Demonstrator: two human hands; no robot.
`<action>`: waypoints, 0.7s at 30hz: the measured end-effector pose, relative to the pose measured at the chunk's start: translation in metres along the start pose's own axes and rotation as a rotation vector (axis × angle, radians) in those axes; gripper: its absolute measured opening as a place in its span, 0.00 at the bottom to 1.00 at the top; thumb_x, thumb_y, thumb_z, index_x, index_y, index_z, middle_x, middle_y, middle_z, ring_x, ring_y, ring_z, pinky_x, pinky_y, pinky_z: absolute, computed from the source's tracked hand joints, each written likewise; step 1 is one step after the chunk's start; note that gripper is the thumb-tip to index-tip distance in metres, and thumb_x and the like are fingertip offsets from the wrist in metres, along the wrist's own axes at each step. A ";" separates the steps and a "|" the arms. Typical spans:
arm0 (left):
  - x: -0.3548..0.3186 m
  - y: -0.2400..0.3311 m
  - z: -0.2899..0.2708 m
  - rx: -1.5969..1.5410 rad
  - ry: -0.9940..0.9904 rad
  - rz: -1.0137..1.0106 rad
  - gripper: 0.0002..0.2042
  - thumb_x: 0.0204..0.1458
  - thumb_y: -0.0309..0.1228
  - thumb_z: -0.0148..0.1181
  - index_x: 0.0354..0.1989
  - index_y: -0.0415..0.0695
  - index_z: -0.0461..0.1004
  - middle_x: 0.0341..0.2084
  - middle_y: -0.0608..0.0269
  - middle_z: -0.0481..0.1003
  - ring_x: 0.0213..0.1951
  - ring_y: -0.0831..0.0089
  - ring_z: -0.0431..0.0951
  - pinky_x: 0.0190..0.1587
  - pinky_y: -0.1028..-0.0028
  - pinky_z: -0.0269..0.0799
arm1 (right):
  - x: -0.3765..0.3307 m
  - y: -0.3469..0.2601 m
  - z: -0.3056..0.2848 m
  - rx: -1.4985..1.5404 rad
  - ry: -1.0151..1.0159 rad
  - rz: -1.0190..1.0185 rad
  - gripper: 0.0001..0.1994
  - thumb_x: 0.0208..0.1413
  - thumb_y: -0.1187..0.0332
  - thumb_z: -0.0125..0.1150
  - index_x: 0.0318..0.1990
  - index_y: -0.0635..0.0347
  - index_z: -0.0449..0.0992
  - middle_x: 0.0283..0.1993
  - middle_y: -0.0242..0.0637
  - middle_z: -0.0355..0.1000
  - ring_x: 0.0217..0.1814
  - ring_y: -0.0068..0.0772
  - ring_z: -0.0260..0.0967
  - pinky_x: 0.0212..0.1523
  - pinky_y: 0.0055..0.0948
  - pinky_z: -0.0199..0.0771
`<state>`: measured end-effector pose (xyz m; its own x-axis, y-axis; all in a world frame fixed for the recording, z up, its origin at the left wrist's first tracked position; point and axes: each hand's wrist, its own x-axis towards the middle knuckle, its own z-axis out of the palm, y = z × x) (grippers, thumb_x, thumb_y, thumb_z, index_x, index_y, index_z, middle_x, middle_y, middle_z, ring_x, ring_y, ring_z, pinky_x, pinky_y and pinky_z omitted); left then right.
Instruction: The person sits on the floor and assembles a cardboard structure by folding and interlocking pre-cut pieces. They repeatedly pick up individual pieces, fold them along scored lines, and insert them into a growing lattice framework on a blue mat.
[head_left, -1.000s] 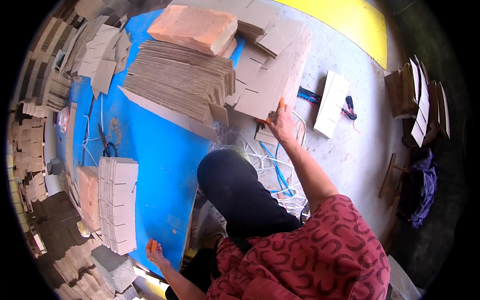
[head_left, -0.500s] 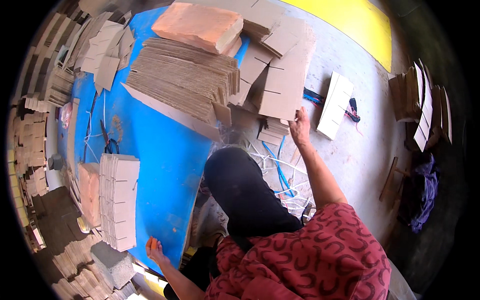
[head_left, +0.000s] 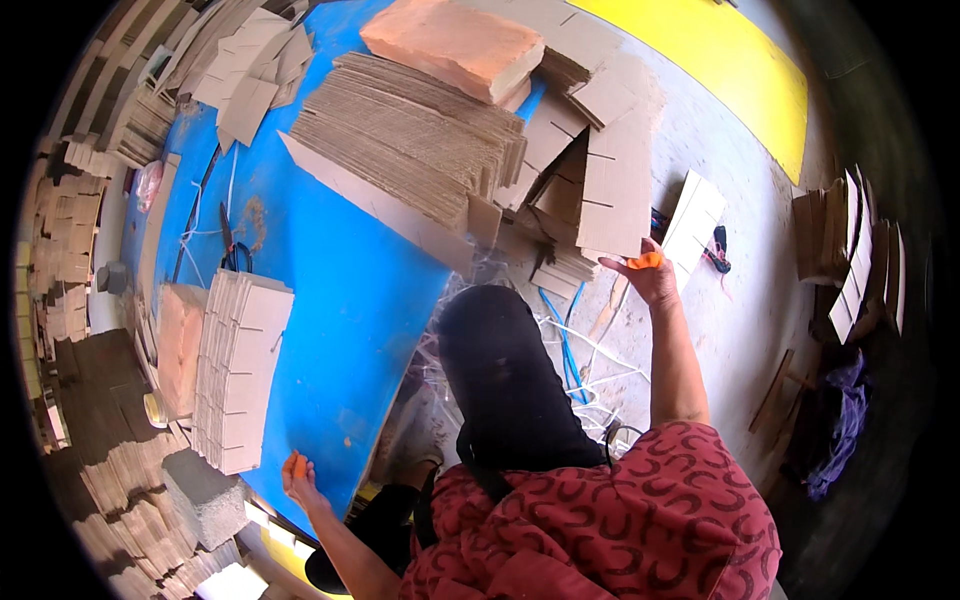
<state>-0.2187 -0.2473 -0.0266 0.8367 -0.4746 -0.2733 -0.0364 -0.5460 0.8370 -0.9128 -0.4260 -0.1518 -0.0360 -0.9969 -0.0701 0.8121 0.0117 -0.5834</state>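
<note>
My left hand (head_left: 301, 482) hovers over the near end of a blue board (head_left: 335, 330), its fingers loosely bent with orange covers on the tips and nothing visible in them. My right hand (head_left: 655, 278) is at the lower end of a slotted cardboard strip (head_left: 617, 170). Its thumb points left, apart from the orange-covered fingers; whether it touches the strip I cannot tell. The strip lies over a stack of cardboard pieces (head_left: 566, 272). To the left, a slotted cardboard bundle (head_left: 238, 375) stands beside an orange brick (head_left: 182, 348).
A large cardboard stack (head_left: 405, 135) bears an orange block (head_left: 450, 48) on the blue board. Scissors (head_left: 235, 250) lie at its left. White and blue straps (head_left: 570, 350) tangle on the floor beside my knee (head_left: 490, 340). A white slotted piece (head_left: 692, 225) lies right of my hand.
The view has shifted, so things sit farther right. My right hand has turned at the strip's end, its thumb now spread out to the left. My left hand stays over the blue board.
</note>
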 end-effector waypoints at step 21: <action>0.001 0.017 -0.003 -0.067 0.005 -0.053 0.10 0.51 0.26 0.64 0.43 0.44 0.80 0.33 0.65 0.79 0.29 0.79 0.76 0.33 0.83 0.70 | 0.045 -0.036 0.027 -0.112 0.217 0.376 0.36 0.60 0.43 0.52 0.68 0.59 0.59 0.66 0.43 0.63 0.68 0.43 0.60 0.61 0.50 0.68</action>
<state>-0.2169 -0.2553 -0.0113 0.8391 -0.4429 -0.3160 0.0445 -0.5229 0.8512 -0.9280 -0.4738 -0.1116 0.1190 -0.8824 -0.4552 0.7245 0.3907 -0.5678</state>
